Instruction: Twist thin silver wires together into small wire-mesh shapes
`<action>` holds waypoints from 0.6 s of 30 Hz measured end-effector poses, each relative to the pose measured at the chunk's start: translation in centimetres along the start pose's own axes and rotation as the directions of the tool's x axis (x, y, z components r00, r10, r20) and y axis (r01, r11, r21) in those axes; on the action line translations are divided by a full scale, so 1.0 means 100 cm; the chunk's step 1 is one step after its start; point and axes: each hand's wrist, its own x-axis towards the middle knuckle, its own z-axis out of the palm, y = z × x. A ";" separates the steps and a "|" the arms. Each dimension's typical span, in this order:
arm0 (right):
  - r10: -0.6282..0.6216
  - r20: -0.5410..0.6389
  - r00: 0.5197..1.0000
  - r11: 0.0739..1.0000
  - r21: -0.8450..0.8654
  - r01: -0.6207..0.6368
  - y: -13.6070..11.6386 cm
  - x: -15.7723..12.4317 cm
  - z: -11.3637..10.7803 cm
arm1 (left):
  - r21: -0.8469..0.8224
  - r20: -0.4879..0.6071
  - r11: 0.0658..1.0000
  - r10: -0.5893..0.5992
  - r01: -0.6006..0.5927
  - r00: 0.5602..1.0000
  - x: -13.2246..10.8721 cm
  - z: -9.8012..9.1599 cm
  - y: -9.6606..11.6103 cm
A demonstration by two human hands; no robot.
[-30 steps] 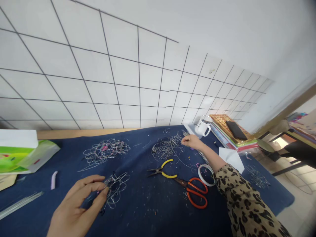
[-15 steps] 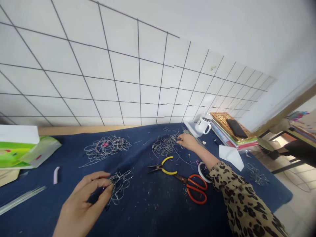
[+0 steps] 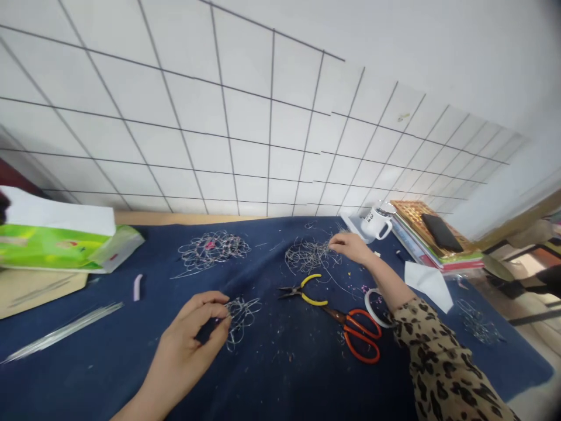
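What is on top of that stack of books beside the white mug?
A flat black slab, likely a phone, lies on a woven golden-brown cover topping the stack. The part of the cover beneath the phone is hidden.

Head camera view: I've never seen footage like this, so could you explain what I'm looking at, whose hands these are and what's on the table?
There is no machine here. A camera worn on a person's head looks down at their own two bare hands. The left hand pinches a small bent wire shape between its fingers. The right hand, in a leopard-print sleeve, rests on a heap of loose wire; whether it grips any I cannot tell. On the blue cloth lie yellow-handled pliers, orange scissors and another wire tangle. A white mug stands at the far edge.
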 end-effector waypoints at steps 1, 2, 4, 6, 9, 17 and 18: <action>-0.013 -0.019 1.000 1.000 0.016 0.013 -0.004 -0.001 -0.003 | -0.007 0.015 1.000 0.029 -0.029 0.999 0.000 0.000 0.003; -0.025 -0.044 0.999 0.999 0.027 0.026 -0.007 -0.003 -0.005 | -0.018 0.039 0.999 0.040 -0.039 0.998 0.000 -0.001 0.005; -0.051 -0.065 0.997 0.997 0.060 0.055 -0.016 -0.005 -0.010 | -0.057 0.064 0.997 0.060 -0.056 0.996 0.001 -0.002 0.009; -0.072 -0.054 0.996 0.991 0.107 0.078 -0.025 -0.006 -0.011 | -0.091 0.093 0.994 0.064 -0.056 0.994 0.001 -0.003 0.012; -0.032 -0.072 0.997 0.992 0.121 0.041 -0.040 -0.007 -0.007 | -0.142 0.101 0.988 0.075 -0.060 0.992 0.000 -0.005 0.017; -0.017 0.034 0.999 0.924 0.382 0.003 -0.085 -0.008 0.018 | -0.271 0.134 0.953 0.173 -0.132 0.976 -0.005 -0.009 0.025; -0.007 0.034 0.999 0.907 0.420 -0.008 -0.092 -0.009 0.021 | -0.293 0.143 0.947 0.177 -0.129 0.974 -0.005 -0.009 0.026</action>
